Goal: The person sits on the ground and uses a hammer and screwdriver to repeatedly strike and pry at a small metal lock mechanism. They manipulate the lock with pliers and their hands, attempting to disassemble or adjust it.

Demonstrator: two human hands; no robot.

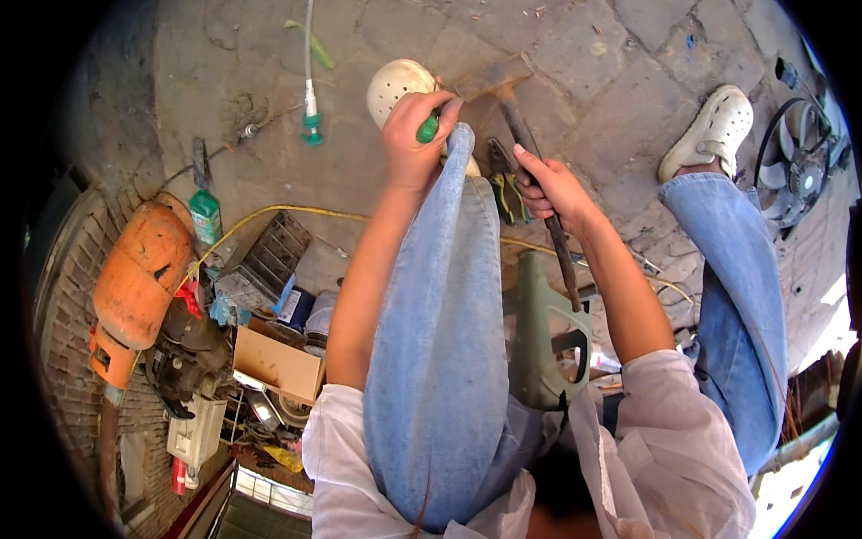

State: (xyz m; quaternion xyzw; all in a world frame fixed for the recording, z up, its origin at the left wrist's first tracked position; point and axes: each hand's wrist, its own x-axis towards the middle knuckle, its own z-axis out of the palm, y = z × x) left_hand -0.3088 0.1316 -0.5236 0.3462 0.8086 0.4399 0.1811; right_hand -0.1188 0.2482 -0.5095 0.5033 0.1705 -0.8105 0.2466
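My left hand [415,136] is closed around a tool with a green handle [428,128], above the pale clog on my left foot [395,85]. The far end of that tool is hidden by my fingers and knee. In my right hand [558,190] is a hammer [521,121], gripped around its long dark handle. Its rusty, brownish head points up and left, near my left hand, and looks slightly blurred. Pliers with yellow-green handles [510,196] lie on the stone ground between my left leg and right hand.
To the left stand an orange gas cylinder [144,269], a green bottle [206,216], a metal tray [274,244] and a cardboard box [278,361]. A yellow hose [260,212] crosses the ground. An olive plastic container [534,341] is between my legs; a fan [795,171] lies far right.
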